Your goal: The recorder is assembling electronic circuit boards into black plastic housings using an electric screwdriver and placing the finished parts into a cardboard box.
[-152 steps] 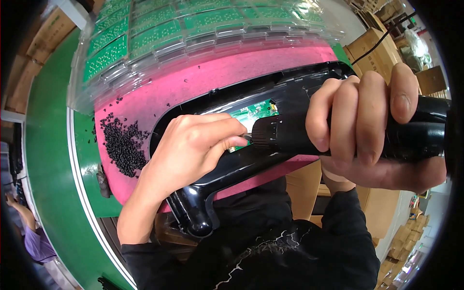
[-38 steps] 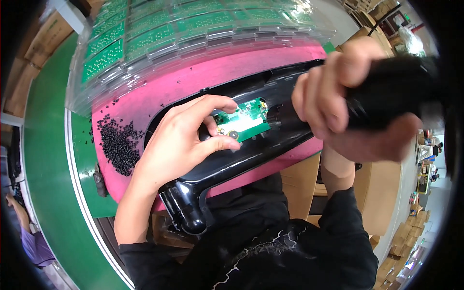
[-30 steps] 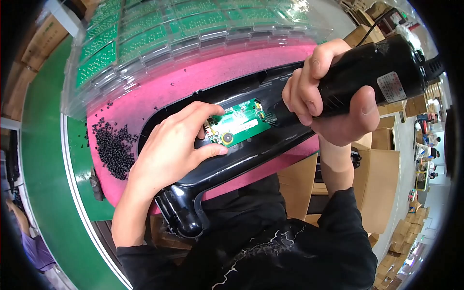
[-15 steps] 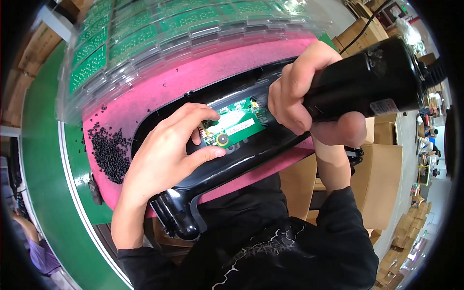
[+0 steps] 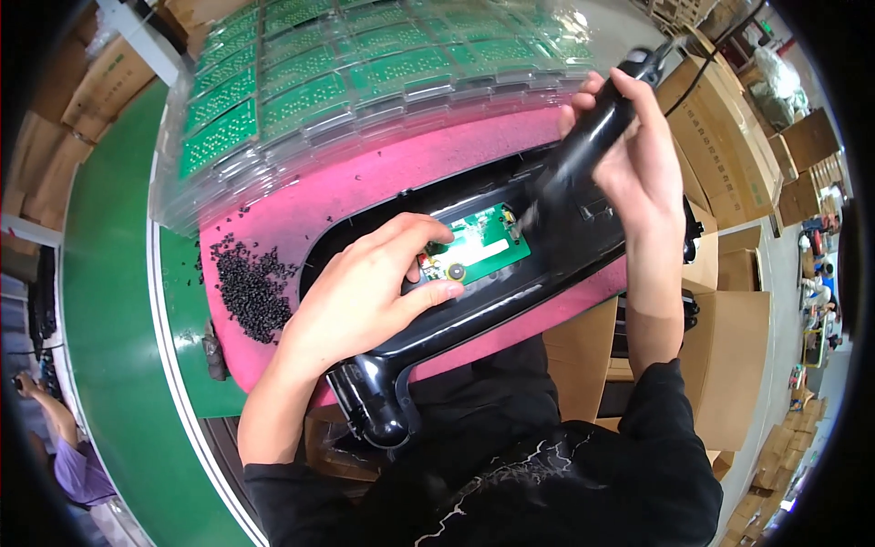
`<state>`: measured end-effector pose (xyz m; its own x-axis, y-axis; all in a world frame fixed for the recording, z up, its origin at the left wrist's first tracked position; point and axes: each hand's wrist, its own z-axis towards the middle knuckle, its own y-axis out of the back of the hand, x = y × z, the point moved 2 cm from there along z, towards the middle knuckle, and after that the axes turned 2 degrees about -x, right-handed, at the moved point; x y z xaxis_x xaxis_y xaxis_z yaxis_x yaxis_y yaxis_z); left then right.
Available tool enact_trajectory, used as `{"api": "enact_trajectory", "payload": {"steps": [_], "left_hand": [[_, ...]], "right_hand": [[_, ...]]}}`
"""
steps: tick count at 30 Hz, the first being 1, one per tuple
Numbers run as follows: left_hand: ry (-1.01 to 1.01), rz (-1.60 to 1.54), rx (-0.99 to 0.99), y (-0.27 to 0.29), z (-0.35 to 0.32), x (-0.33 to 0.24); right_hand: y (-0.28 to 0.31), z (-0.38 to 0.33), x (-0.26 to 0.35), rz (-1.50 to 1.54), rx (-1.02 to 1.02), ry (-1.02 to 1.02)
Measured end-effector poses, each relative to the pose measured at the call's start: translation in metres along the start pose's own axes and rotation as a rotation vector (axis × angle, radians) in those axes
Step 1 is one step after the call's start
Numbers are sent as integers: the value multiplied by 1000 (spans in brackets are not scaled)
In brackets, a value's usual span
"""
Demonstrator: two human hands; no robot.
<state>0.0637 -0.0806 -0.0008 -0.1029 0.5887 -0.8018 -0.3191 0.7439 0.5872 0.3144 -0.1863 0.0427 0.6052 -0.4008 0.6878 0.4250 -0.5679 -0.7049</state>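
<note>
Left hand at green circuit board, right hand gripping black tool

Left hand (image 5: 369,287): half open, thumb and fingers parted around the left end of the green circuit board (image 5: 492,253); can't tell if it presses on the board or only rests beside it. Right hand (image 5: 645,173): wrapped firmly round a black cylindrical tool (image 5: 588,137), held tilted, upper end leaning right; lower end blurred over the housing, contact unclear. Board lies flat inside the long black housing (image 5: 538,288), between left hand and tool, pale strip and round part on its face. Housing sits on a pink mat (image 5: 337,187), its stubby end sticking out past the near edge. Heap of small black pieces (image 5: 253,294) on mat, left of left hand. Behind housing: stacked clear plastic trays (image 5: 351,126) with more green boards (image 5: 305,98). Open cardboard box (image 5: 734,365) right of right forearm. Far lower left: another person's purple sleeve (image 5: 80,472)
</note>
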Motion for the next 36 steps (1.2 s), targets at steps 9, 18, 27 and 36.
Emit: {"api": "enact_trajectory", "payload": {"steps": [9,18,27,36], "left_hand": [[-5,63,-6,1,2,-6],[-130,284,-422,19,7,-12],[55,382,-372,33,-1,5],[67,699,-263,30,-11,-38]], "right_hand": [[-15,-60,4,-761,542,519],[-43,-150,21,-1240,769,1530],[76,-263,65,-1103,543,1327],[81,-169,81,-1206,23,1400]]}}
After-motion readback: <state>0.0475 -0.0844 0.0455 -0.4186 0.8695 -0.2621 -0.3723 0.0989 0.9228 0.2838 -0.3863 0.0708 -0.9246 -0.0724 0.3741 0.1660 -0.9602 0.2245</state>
